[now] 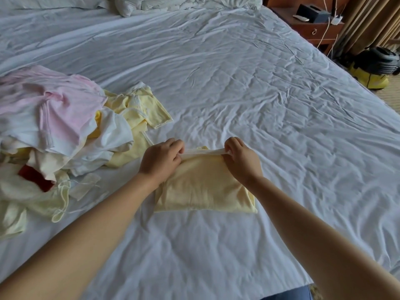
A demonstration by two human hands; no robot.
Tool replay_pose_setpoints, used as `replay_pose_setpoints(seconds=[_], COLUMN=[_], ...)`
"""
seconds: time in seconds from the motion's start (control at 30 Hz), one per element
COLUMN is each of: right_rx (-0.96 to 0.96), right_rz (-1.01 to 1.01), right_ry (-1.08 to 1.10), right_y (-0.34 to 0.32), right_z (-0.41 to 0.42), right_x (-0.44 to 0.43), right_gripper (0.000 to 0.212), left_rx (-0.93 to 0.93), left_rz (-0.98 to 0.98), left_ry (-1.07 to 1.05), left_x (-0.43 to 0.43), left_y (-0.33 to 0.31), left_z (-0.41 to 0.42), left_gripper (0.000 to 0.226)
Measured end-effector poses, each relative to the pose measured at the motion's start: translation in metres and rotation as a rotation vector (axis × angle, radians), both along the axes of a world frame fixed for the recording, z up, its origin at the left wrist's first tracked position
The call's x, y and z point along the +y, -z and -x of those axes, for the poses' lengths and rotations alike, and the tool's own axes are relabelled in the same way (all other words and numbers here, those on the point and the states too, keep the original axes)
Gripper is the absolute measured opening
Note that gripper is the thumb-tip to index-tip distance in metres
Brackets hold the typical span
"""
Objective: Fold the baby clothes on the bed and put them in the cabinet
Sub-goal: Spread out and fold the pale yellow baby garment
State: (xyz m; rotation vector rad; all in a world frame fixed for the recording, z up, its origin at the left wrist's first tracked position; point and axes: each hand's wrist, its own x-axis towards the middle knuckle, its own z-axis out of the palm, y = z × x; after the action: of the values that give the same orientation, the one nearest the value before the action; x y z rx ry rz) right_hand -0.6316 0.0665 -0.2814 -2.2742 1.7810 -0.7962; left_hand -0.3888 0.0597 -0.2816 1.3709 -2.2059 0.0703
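Here, from the head view, a folded yellow baby garment (201, 187) lies flat on the white sheet of the bed (270, 94), near its front edge. Both hands are on the garment's far edge. The left hand (161, 158) has its fingers curled and pinches the left end of the pale trim. The right hand (241, 158) pinches the right end of the trim in the same way, so it is stretched taut between them. To the left, just beside the left forearm, sits a loose pile of baby clothes (54, 126) in pink, white and yellow. Pillows (151, 3) lie at the head of the bed. Beyond the far right corner stand a wooden nightstand (313, 31) and a yellow-and-black vacuum cleaner (374, 68).
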Motion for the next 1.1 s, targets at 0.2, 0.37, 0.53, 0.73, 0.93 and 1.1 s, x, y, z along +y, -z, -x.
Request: replay_pose_setpoints(seconds=[0.2,0.37,0.53,0.73,0.93,1.1], right_rx=[0.15,0.251,0.201,0.217,0.202,0.152], right_rz=[0.016,-0.012,-0.116,-0.338,-0.147,-0.139], right_ry=[0.01,-0.071,0.048,0.02,0.052,0.044], right_y=[0.007,0.004,-0.009,0.015,0.042,0.042], right_z=[0.002,0.014,-0.003,-0.016,-0.008,-0.006], right_x=[0.002,0.009,0.028,0.061,0.073,0.072], right_gripper=[0.008,0.017,0.038,0.065,0.07,0.071], left_rx=[-0.12,-0.202,-0.233,-0.346,-0.181,-0.025], left_rz=[-0.038,-0.144,-0.258,-0.487,-0.247,-0.224], left_ry=[0.026,-0.047,-0.126,-0.064,-0.086,-0.068], left_x=[0.002,0.003,0.026,0.056,0.065,0.066], left_y=[0.001,-0.006,-0.023,0.012,0.041,0.043], left_z=[0.004,0.007,0.035,0.037,0.031,0.028], left_gripper=[0.012,0.013,0.038,0.076,0.069,0.069])
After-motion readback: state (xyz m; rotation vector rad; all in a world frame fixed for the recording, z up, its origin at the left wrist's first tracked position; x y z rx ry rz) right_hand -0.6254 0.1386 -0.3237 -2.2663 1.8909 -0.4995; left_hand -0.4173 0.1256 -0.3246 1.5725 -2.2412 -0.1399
